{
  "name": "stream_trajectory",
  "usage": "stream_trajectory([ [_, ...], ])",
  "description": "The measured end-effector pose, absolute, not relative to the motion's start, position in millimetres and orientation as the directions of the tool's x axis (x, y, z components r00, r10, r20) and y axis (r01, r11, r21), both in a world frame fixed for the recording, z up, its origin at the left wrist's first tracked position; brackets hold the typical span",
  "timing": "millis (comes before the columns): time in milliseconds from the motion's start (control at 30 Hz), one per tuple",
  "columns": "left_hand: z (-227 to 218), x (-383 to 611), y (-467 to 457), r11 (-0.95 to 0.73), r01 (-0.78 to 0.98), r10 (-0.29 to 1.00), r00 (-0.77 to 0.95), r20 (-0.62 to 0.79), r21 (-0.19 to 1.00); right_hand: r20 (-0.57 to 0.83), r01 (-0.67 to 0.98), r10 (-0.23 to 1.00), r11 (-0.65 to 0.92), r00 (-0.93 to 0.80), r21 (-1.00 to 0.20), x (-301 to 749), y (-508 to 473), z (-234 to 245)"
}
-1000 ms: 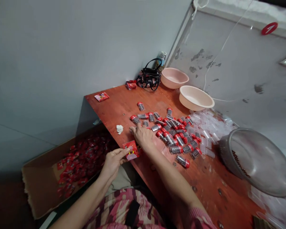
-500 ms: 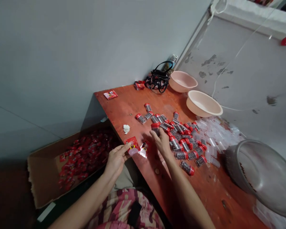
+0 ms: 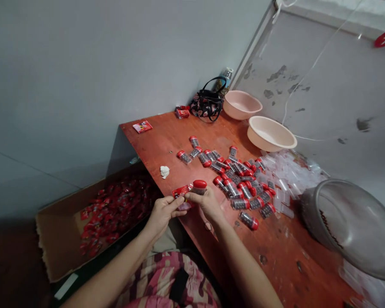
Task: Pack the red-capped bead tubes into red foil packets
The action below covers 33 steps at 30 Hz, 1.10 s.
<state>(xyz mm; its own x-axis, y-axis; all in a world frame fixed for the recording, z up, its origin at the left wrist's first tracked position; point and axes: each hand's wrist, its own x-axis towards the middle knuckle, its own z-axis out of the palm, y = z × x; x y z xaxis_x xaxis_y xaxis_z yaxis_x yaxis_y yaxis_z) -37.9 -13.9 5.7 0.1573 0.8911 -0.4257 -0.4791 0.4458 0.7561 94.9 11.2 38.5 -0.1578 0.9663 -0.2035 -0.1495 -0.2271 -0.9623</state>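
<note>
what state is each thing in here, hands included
Left hand: pinching a red packet, partly hidden
Right hand: closed on a tube, capped
Other tubes: capped, mostly lying down
Clear tubes: heaped loosely
Box: open, packets inside
Grey bowl: open, brown bits inside
Far basin: open, upright
Near basin: open, upright
Bag: upright, handle raised
White scrap: crumpled

Dimly lit, shadowed below the red wooden tabletop (image 3: 167,132), dark at lower left, faintly glinting on the grey plastic basin (image 3: 368,222), soft in fine detail, stretched toward the edges.
</note>
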Motion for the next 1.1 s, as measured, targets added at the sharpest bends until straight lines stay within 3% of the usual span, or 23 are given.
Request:
stream_trajectory([
  [100, 3, -35, -11, 0.423, -0.533, 0.89, 0.092, -0.446, 0.733, -0.186, -0.097, 0.982, -0.188, -0.032, -0.977, 101, 4, 36],
  [267, -1, -34, -8, 0.438, -0.663, 0.845, 0.072, -0.531, 0.607, -0.192, -0.016, 0.981, -0.192, 0.008, -0.981, 110, -34, 28],
  [467, 0, -27, -10, 0.431, -0.77, 0.813, 0.105, -0.573, 0.47, -0.079, 0.323, 0.996, -0.087, 0.039, -0.942, 104, -71, 15],
  [600, 4, -22, -12, 0.454, -0.778, 0.8, 0.141, -0.583, 0.435, -0.019, 0.409, 0.997, -0.049, 0.077, -0.911, 98, -71, 8],
  [767, 11, -18, -13, 0.444, -0.772, 0.828, 0.159, -0.538, 0.455, -0.037, 0.359, 0.998, -0.056, 0.058, -0.932, 98, -69, 6],
  [967, 15, -16, -12, 0.431, -0.772, 0.853, 0.181, -0.489, 0.467, -0.191, 0.058, 0.981, -0.189, -0.03, -0.98, 96, -68, 10],
  [1100, 14, -14, -11, 0.421, -0.784, 0.847, 0.16, -0.506, 0.456, -0.177, 0.014, 0.982, -0.178, 0.065, -0.984, 97, -68, 9],
])
